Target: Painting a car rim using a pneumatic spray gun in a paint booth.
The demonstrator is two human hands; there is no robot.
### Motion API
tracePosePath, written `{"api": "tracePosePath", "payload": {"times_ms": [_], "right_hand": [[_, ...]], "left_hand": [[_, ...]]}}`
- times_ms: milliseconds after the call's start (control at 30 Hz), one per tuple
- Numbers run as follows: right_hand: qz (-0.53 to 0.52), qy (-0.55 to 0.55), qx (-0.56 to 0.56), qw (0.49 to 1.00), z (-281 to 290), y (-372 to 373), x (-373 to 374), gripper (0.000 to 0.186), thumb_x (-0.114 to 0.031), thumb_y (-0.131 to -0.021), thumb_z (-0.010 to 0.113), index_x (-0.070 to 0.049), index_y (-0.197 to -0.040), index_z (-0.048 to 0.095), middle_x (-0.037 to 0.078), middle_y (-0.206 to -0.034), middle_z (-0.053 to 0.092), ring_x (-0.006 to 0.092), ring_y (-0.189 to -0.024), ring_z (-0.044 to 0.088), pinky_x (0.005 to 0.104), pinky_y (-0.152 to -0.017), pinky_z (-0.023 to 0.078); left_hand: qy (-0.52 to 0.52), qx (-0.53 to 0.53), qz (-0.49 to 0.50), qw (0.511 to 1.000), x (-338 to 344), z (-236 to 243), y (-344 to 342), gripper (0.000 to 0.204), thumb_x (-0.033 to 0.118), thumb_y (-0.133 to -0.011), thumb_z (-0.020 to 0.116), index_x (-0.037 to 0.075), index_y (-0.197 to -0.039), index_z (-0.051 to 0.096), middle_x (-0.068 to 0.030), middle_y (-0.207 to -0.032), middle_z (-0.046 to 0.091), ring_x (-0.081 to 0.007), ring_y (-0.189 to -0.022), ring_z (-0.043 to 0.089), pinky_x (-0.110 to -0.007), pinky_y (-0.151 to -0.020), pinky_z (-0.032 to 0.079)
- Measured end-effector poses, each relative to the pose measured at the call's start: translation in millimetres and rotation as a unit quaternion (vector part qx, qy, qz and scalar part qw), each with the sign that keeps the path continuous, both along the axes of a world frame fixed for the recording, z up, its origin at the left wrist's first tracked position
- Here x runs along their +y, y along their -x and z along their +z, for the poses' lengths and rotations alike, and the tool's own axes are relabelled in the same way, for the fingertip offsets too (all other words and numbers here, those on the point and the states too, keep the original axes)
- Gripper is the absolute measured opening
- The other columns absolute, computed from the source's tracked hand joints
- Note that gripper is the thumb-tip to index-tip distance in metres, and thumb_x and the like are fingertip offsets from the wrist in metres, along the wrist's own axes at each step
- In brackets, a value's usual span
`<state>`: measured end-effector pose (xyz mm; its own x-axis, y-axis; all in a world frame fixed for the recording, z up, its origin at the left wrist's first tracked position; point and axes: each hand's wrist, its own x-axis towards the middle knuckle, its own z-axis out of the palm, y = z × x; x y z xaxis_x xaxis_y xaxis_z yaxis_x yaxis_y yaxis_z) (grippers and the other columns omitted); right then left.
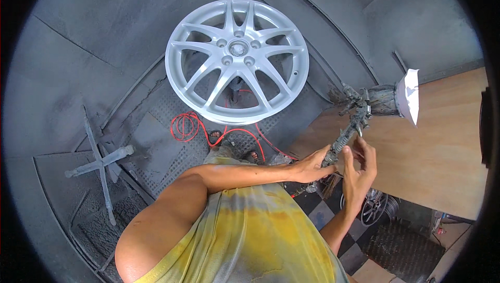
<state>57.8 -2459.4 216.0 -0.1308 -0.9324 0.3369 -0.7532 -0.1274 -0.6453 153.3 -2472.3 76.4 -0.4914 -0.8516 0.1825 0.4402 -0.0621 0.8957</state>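
My left hand [311, 167] reaches across my body and is wrapped around the lower part of a paint-crusted spray gun [357, 121]. The gun tilts up and to the right, its cup [383, 100] topped by a white flared piece [409, 97] like a paper or plastic cone. Close beside the gun is my right hand [359, 172], thumb and bent fingers apart, with nothing visible in it. Whether its fingertips touch the gun is unclear. In front of me a silver-white alloy wheel rim [238, 69] lies face up on a stand mostly hidden beneath it.
A red hose [190, 126] coils on the textured floor near my feet. At left stands a grey cross-shaped metal stand [100, 164]. Grey walls surround the wheel; a wooden panel [411, 147] rises at right. Another wheel [374, 206] sits below the panel, near a dark mat [406, 251].
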Motion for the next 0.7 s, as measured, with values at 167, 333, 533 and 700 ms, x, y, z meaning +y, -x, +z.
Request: {"api": "tracePosePath", "payload": {"times_ms": [167,333,533,700], "right_hand": [[0.031,-0.009,0.003,0.999,-27.4,5.7,-24.0,0.030,-0.014,-0.097,0.070,0.005,-0.119,0.063,0.016,-0.105,0.069,0.0230,-0.090,0.061,0.0367,-0.085,0.050],[0.047,0.017,-0.096,0.994,-36.4,7.5,-47.1,0.032,-0.016,-0.105,0.059,0.008,-0.125,0.064,0.016,-0.114,0.072,0.0225,-0.109,0.068,0.0369,-0.096,0.050],[0.056,0.030,-0.183,0.981,2.1,12.8,-29.7,0.029,-0.023,-0.106,0.062,0.003,-0.117,0.064,0.012,-0.101,0.072,0.0155,-0.086,0.068,0.0295,-0.072,0.055],[0.090,0.006,-0.232,0.968,29.9,12.0,-13.2,0.028,-0.021,-0.107,0.058,0.004,-0.118,0.062,0.015,-0.103,0.071,0.0209,-0.089,0.072,0.0295,-0.058,0.057]], "left_hand": [[0.058,-0.012,0.022,0.998,-1.9,-4.8,18.7,0.071,0.008,-0.094,0.064,-0.004,-0.153,0.028,-0.0233,-0.131,0.058,-0.0246,-0.119,0.057,-0.037,-0.092,0.052],[0.073,-0.009,-0.018,0.997,-3.8,-8.0,26.0,0.079,0.014,-0.093,0.065,-0.012,-0.153,0.020,-0.0355,-0.153,0.037,-0.0388,-0.148,0.036,-0.044,-0.121,0.030],[0.125,0.018,-0.016,0.992,19.5,23.6,39.2,0.080,0.018,-0.096,0.066,-0.011,-0.152,0.016,-0.0376,-0.148,0.039,-0.0381,-0.144,0.040,-0.045,-0.118,0.032],[0.191,0.001,-0.017,0.981,36.6,41.1,43.6,0.086,0.031,-0.101,0.063,-0.017,-0.149,0.011,-0.0456,-0.143,0.039,-0.0454,-0.140,0.045,-0.048,-0.114,0.037]]}}
